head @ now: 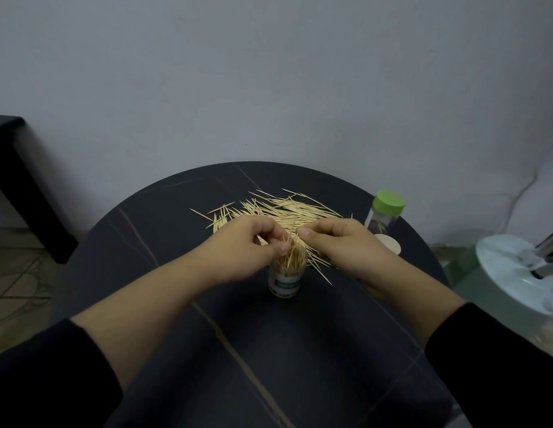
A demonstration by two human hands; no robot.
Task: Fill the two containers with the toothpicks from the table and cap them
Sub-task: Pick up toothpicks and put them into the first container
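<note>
— Where are the hands?
— Over the open container [284,281] at the middle of the dark round worktop [176,304]. The left hand [238,247] and right hand [343,247], fingers curled, pinch toothpicks [290,256] standing in its mouth.
— And the rest?
— A loose pile [287,208] lies toward the far edge. A second container [382,219], green-capped, stands at the right edge, with a white lid [390,244] just beside it.

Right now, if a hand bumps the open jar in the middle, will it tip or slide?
Likely tips: the jar is narrow and upright, with toothpicks standing above its rim. Probably light: small clear plastic. The left hand and right hand pinch toothpicks above it; neither seems to steady it.
</note>
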